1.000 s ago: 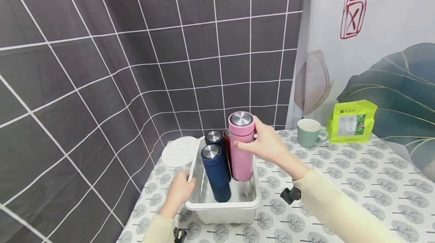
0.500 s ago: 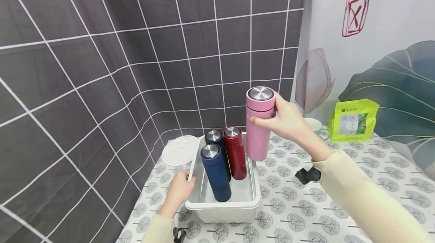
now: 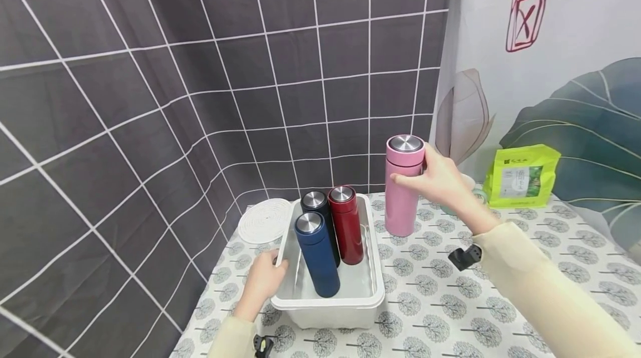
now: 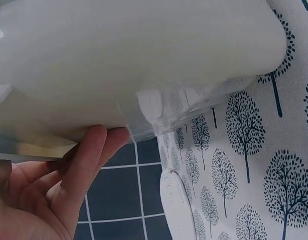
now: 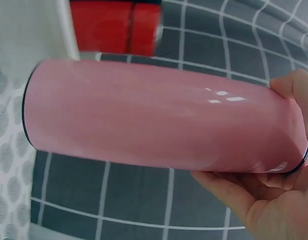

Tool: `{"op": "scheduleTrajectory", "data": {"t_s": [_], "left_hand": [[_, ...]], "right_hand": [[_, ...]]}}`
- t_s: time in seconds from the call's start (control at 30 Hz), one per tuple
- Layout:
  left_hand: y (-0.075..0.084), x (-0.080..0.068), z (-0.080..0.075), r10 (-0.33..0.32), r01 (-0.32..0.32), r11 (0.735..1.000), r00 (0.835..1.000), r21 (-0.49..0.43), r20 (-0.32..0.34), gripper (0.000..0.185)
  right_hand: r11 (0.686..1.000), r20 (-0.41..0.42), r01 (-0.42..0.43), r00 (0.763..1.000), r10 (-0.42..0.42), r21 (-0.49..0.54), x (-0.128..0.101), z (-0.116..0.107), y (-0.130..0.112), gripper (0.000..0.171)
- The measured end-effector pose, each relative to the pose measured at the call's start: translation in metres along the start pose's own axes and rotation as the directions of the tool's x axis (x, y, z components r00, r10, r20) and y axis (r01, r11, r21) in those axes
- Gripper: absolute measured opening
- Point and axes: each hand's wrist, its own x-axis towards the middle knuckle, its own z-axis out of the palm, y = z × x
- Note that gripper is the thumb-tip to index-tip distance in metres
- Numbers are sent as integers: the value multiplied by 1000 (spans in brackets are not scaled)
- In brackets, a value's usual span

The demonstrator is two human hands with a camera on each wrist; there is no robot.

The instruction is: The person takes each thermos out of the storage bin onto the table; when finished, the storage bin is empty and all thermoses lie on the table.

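My right hand (image 3: pixel 435 180) grips a pink flask (image 3: pixel 402 186) near its steel cap, upright, to the right of the white bin (image 3: pixel 328 305) and low over the tablecloth. The right wrist view shows the pink flask (image 5: pixel 158 117) filling the frame, with my right hand (image 5: pixel 266 192) curled round it. In the bin stand a navy flask (image 3: pixel 316 255), a black flask (image 3: pixel 315 207) and a red flask (image 3: pixel 346 224). My left hand (image 3: pixel 264 280) holds the bin's left rim. In the left wrist view, my left hand (image 4: pixel 69 185) has its fingers under the bin's rim (image 4: pixel 144 55).
A white woven coaster (image 3: pixel 264 220) lies behind the bin at the left. A green packet (image 3: pixel 523 175) stands at the back right, and a mug is mostly hidden behind my right hand. Grey checked curtain hangs at left and behind. The tree-print tablecloth (image 3: pixel 526 269) stretches to the right.
My right hand has lifted the pink flask up out of the bin, carried it right and lowered it toward the tablecloth. The left hand has stayed on the bin's rim.
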Motion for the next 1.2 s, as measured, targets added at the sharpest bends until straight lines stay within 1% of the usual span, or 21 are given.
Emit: {"op": "scheduleTrajectory", "data": {"t_s": [0.2,0.4,0.7,0.93,1.1,1.2], "left_hand": [[0,1,1,-8,8,1000,1000,-13,2,33],[-2,-2,4,-8,8,1000,1000,-23,-3,32],[-1,0,3,-19,19,999,1000,-39,-6,37],[1,4,0,-19,18,999,1000,-45,-11,37],[-3,1,3,-13,12,999,1000,-30,-23,35],[-5,-2,4,-4,3,999,1000,-35,-27,34]], "right_hand": [[1000,1,19,1000,-19,-3,0,16,30,68],[1000,40,17,999,-17,9,-4,29,50,70],[1000,33,-17,999,17,4,-3,54,81,70],[1000,6,-30,1000,30,4,0,64,93,71],[999,0,-35,999,35,33,-4,77,104,72],[998,-19,-41,999,42,39,-5,84,109,71]]}}
